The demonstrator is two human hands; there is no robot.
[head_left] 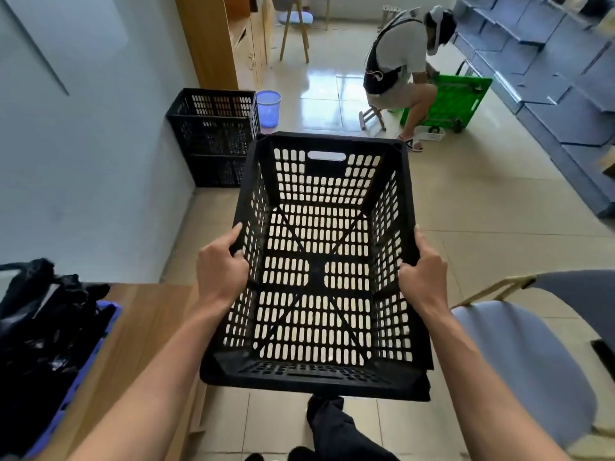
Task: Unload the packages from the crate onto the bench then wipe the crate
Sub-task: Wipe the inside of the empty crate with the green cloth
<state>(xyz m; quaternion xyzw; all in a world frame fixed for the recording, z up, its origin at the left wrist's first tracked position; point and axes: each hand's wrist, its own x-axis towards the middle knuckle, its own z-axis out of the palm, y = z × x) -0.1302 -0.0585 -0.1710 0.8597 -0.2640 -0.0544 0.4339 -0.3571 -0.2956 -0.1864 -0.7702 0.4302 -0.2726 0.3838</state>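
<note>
black crate (pixel 319 261) held in air over floor, empty, mouth facing up toward camera, long axis running away from person; left hand (pixel 221 269) grips left wall rim, right hand (pixel 422 272) grips right wall rim, both equally near; bench (pixel 146 314) lies to left, beside left arm, with black packages (pixel 43 327) piled on it; unloading looks done, wiping not yet begun

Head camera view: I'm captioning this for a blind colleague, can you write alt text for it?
Two bare hands hold an empty black slotted crate up over a tiled floor, the left hand gripping its left wall, the right hand its right wall. Black packages lie piled on a wooden bench at lower left; further back, another person bends over a green cart.
</note>
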